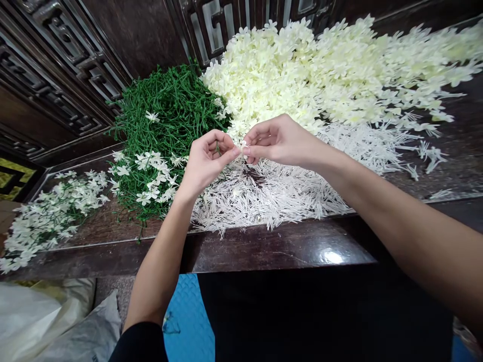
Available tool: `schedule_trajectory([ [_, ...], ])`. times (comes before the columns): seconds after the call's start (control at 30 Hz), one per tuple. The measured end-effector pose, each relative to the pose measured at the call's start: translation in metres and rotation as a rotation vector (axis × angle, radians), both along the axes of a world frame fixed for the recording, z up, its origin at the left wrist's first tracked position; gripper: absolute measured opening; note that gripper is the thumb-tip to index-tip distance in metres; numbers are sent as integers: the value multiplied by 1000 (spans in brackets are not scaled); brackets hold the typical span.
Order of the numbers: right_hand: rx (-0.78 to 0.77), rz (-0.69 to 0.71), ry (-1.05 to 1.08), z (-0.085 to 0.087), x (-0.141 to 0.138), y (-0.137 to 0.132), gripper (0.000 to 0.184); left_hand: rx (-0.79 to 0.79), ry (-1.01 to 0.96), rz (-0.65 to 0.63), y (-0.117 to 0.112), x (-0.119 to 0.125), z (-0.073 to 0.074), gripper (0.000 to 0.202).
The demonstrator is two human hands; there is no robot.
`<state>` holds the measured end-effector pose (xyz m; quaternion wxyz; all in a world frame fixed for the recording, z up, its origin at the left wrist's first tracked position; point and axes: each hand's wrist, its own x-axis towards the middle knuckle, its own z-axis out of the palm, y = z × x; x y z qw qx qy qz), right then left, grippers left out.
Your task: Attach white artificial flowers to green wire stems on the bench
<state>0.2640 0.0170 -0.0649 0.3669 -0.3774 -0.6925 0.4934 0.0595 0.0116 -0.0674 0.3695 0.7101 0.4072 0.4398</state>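
My left hand (207, 160) and my right hand (283, 141) meet above the piles, fingertips pinched together. Between them is a small white artificial flower (243, 145), mostly covered by the fingers. A bit of thin green stem shows inside the curl of my left hand. Behind and left of that hand lies a heap of green plastic stems (162, 110), with several finished-looking white flowers (153, 176) on its front. Below both hands spreads a pile of white spiky stamen pieces (271, 196). Pale yellow-white petal pieces (302, 70) are heaped behind my right hand.
Everything lies on a dark wooden bench (264, 246) with a carved lattice back (143, 35). More white flowers on green stems (60, 213) lie at the left end. Whitish sacks (49, 317) sit on the floor at lower left, beside a blue mat (190, 317).
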Motion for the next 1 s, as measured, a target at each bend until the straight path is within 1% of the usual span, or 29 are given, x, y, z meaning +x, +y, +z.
schedule_trajectory([
  [0.1,-13,-27,16,0,0,2,27,0,-34,6,1,0,0,17],
  [0.17,-25,-46,22,-1,0,3,28,-29,-75,12,3,-2,-2,16],
  [0.3,-48,-47,81,-3,-3,4,30,-98,-144,34,9,-4,-4,28],
  [0.43,-159,52,169,-3,-8,-1,28,-104,-178,57,10,-4,-3,41],
  [0.57,-250,149,248,-5,-16,-8,28,-74,-230,21,6,0,1,43],
  [0.67,-223,158,244,-7,-21,-11,25,-69,-222,-4,2,4,4,42],
  [0.77,-159,116,232,-6,-21,-10,21,-62,-147,5,-1,7,5,42],
  [0.83,-118,69,219,-4,-17,-8,20,-41,-113,25,0,6,2,38],
  [0.9,-68,11,180,-1,-13,-6,20,-9,-84,83,1,3,-2,32],
  [1.0,5,-63,131,3,-6,-2,23,97,19,261,4,-3,-6,29],
])
